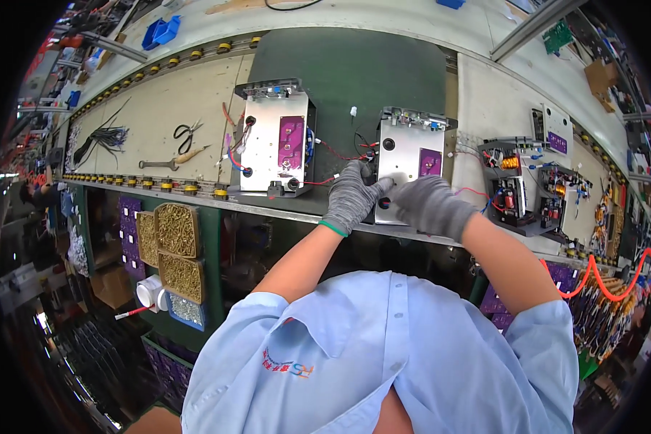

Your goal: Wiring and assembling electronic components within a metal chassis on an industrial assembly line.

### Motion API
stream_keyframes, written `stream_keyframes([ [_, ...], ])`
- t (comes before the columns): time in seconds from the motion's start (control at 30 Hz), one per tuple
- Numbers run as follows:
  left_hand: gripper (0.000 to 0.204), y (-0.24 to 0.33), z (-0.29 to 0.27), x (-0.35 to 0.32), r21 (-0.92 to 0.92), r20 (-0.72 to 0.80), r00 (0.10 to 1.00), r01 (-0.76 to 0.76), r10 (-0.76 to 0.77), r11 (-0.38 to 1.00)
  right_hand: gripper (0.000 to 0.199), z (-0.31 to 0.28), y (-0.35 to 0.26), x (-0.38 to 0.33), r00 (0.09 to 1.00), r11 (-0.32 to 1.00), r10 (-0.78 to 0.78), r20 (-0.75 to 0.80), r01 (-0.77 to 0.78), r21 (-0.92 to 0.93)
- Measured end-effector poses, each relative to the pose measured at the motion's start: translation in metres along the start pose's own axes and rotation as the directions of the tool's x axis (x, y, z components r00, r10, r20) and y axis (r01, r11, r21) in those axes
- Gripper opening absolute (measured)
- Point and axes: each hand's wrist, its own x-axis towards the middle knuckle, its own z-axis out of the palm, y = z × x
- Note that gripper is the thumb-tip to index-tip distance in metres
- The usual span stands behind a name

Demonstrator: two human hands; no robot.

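Observation:
A silver metal housing [405, 145] stands in front of me with a purple circuit board [430, 160] on its face and connectors along its far edge. My left hand [353, 197], in a grey knitted glove, is closed at the housing's near left edge, beside red and black wires [369, 153]; whatever its fingers hold is hidden. Over the near part of the housing lies my right hand [434, 206], also gloved and smeared by motion, so its fingers cannot be read. To the left rests a similar silver housing [264, 145] with a purple board and blue and red wires.
Pliers [186, 132], a wrench [159, 164] and a bundle of black cables [105, 137] lie on the left of the bench. Bins of brass-coloured screws [177, 230] sit below its edge. Opened units [513, 184] with coils stand at right, near a coiled red hose [615, 293].

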Motion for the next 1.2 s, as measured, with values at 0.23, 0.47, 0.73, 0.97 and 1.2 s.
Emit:
stream_keyframes([
  [0.23,0.084,-0.048,0.015,0.033,-0.623,0.453,0.796,0.605,-0.402,0.496,0.026,0.029,0.012,-0.061,0.93,0.885,0.158,-0.33,0.014,0.465],
  [0.47,0.036,-0.066,0.04,0.106,-0.903,0.325,0.848,0.41,-0.419,0.128,0.029,0.051,0.001,-0.065,0.892,0.836,0.259,-0.37,-0.016,0.548],
  [0.73,0.033,-0.06,0.023,0.085,-0.574,-0.058,0.995,-0.101,0.083,0.813,0.029,0.05,-0.003,-0.066,0.883,0.831,0.291,-0.367,-0.044,0.554],
  [0.97,0.02,-0.028,-0.007,0.093,-0.994,-0.008,0.993,0.005,-0.117,0.112,0.028,0.02,-0.007,-0.062,0.875,0.893,0.366,-0.318,-0.234,0.384],
  [1.2,0.024,-0.013,-0.017,0.043,-0.887,-0.081,0.986,-0.14,0.149,0.441,0.036,-0.049,-0.017,0.0,0.853,0.942,0.172,-0.493,0.004,0.335],
])
